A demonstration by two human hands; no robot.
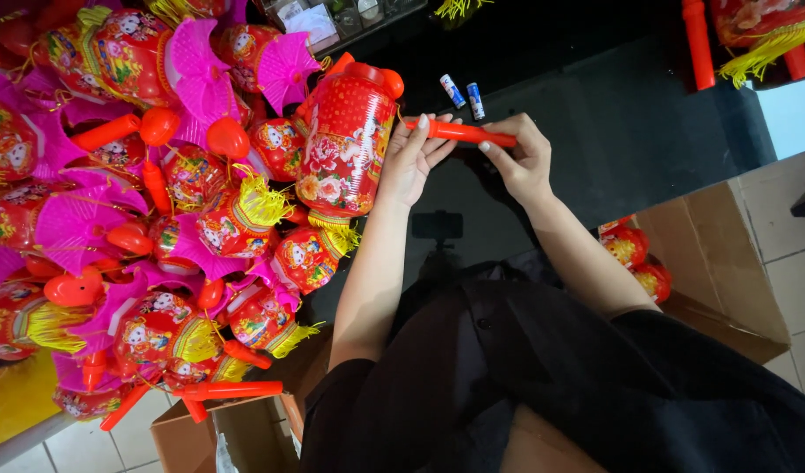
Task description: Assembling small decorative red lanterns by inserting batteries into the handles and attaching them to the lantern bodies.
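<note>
My left hand (413, 158) and my right hand (521, 158) both grip a thin red plastic stick handle (464, 132), held level above a black glossy counter (595, 114). A short cord links the stick's left end to a red barrel-shaped lantern (348, 140) with flower prints, which leans against my left palm. Two small batteries (464, 95), white and blue, lie on the counter just beyond the stick.
A big heap of red and pink toy lanterns (140, 193) with yellow tassels fills the left. A cardboard box (709, 263) with more lanterns stands at right, another box (218, 434) below. Red sticks (698, 44) lie at top right.
</note>
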